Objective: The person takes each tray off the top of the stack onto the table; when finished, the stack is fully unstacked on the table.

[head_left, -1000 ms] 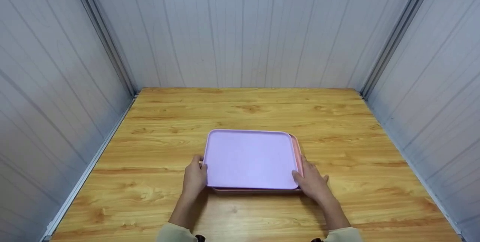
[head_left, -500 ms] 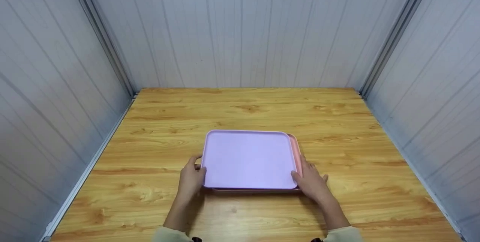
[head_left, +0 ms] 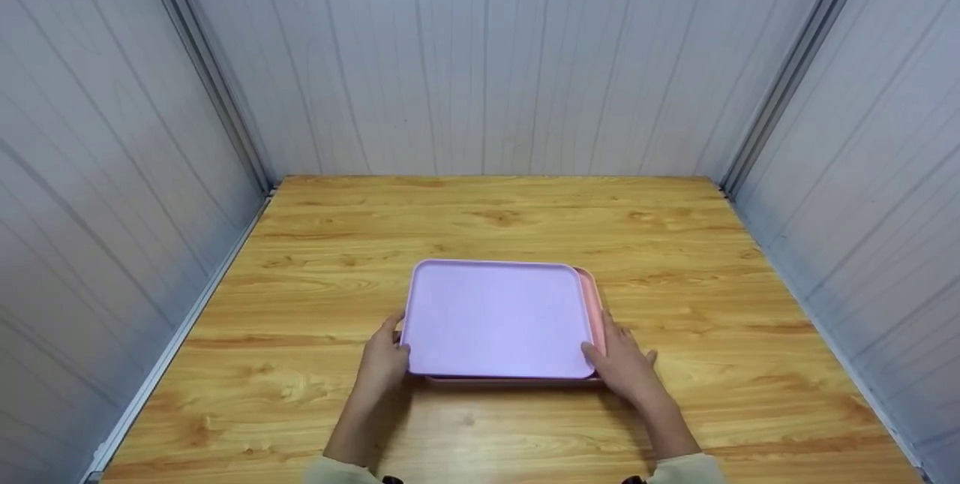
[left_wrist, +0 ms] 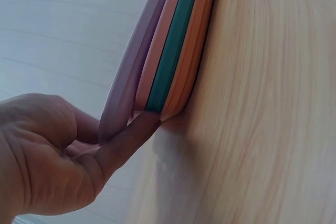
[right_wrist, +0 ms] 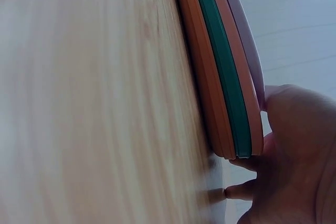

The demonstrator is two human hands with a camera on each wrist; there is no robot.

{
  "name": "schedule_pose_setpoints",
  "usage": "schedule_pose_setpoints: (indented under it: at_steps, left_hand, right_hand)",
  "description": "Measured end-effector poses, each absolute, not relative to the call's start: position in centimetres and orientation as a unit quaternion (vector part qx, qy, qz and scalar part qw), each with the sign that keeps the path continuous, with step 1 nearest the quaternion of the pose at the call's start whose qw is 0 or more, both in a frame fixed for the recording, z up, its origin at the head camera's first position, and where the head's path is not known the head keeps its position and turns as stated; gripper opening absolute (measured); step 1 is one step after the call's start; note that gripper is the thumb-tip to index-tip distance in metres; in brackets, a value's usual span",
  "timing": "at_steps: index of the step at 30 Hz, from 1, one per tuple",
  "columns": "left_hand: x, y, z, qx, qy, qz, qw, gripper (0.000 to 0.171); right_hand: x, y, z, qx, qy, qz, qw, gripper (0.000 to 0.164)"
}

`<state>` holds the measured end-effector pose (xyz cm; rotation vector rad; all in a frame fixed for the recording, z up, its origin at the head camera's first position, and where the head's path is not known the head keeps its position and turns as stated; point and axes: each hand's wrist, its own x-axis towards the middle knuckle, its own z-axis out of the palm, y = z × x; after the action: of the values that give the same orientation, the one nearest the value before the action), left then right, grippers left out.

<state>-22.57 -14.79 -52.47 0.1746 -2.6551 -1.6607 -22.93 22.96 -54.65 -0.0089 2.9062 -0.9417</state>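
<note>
A lavender tray tops a stack, offset to the left so that a strip of the pink tray shows at its right. Below these, the wrist views show a green tray and orange tray edges at the table. My left hand pinches the lavender tray's near left corner, thumb at its rim; one finger reaches down against the lower trays. At the opposite end, my right hand has its thumb at the lavender rim and its other fingers loosely extended beside the stack, partly hidden in the right wrist view.
The wood-grain table carries the stack near its front. White panelled walls enclose it at the back and both sides, with grey metal strips in the corners.
The lavender tray has slid slightly left with my left hand, uncovering more of the pink tray at the right. My right hand has stayed almost in place.
</note>
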Motion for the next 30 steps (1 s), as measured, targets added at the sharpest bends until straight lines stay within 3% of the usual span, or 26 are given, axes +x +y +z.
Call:
schedule_pose_setpoints:
  at_steps: [12,22,30]
  left_hand:
    - [-22.5,-15.2,-52.5,0.084,-0.806,-0.586,0.003,0.055]
    - [-22.3,-17.2,-52.3,0.109,-0.789,-0.604,-0.002,0.055]
    - [-22.2,-19.0,-52.2,0.114,-0.788,-0.605,0.005,0.055]
  right_hand:
    - [-23.1,23.2,-54.8,-0.005,0.951,-0.305,0.042,0.087]
    - [-22.9,23.2,-54.5,-0.016,0.956,-0.291,0.04,0.072]
    - [-22.9,23.2,-54.6,-0.014,0.956,-0.291,0.044,0.072]
